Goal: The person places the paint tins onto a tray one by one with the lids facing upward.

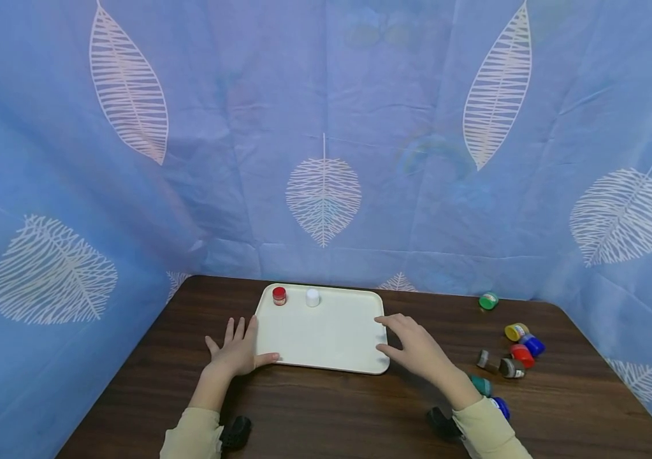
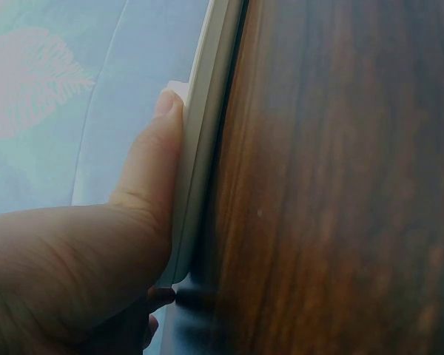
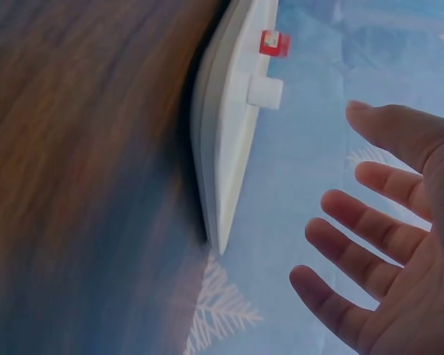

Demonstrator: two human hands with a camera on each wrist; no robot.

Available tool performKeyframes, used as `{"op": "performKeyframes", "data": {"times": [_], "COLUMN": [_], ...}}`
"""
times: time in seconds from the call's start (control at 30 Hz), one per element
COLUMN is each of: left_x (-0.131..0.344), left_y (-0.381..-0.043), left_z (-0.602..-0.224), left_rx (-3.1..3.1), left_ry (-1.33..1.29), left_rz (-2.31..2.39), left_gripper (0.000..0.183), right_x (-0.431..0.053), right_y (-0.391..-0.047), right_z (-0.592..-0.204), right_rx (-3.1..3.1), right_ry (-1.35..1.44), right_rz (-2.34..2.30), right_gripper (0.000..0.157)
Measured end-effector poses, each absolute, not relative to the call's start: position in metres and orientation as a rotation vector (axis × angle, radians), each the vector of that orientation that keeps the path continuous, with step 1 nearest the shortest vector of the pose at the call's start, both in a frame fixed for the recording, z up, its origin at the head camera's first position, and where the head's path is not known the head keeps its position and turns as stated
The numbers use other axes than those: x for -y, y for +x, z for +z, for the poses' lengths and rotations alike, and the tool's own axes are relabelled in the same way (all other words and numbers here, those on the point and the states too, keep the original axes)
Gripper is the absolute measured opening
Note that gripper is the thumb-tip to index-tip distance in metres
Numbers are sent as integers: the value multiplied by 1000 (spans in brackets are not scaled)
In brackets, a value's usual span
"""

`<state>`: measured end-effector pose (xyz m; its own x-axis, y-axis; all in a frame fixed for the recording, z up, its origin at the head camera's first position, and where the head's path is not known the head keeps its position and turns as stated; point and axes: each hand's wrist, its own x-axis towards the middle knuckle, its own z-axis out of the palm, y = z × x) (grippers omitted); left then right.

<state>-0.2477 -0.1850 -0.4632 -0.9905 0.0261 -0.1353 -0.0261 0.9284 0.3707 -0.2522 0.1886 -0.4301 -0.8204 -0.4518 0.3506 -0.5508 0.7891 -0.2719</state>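
Observation:
A white rectangular tray [image 1: 326, 335] lies on the table, holding a small red-lidded jar [image 1: 279, 296] and a small white jar [image 1: 312, 297] near its far left corner. Fingers spread, my left hand [image 1: 235, 354] is at the tray's near left corner. Its thumb [image 2: 149, 166] rests against the near rim in the left wrist view, while its other fingers are mostly hidden there. Beside the tray's right rim, my right hand [image 1: 415, 347] holds nothing. The right wrist view shows its loosely extended fingers [image 3: 355, 255] apart from the tray.
Several small jars lie at the right of the dark wooden table [image 1: 326, 408], including a green one [image 1: 489, 301], a yellow one [image 1: 515, 331] and a red one [image 1: 522, 356]. A teal jar [image 1: 480, 384] is near my right forearm. Blue leaf-patterned cloth [image 1: 326, 95] hangs behind and on both sides.

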Motion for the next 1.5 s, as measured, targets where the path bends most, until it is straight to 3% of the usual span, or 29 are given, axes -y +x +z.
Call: {"op": "performKeyframes", "data": {"times": [1.2,1.5], "left_x": [185,186], "left_y": [-249,-249], "left_z": [-461,-464], "left_rx": [-2938,-2928], "left_ry": [-7,-7], "left_rz": [571,577], "left_gripper": [115,114], "right_x": [-289,-315], "right_y": [-182,-174], "right_z": [-429,-438], "right_rx": [2483,2631], "right_ry": [621,491], "right_rz": [396,537], "right_gripper": [43,35]}}
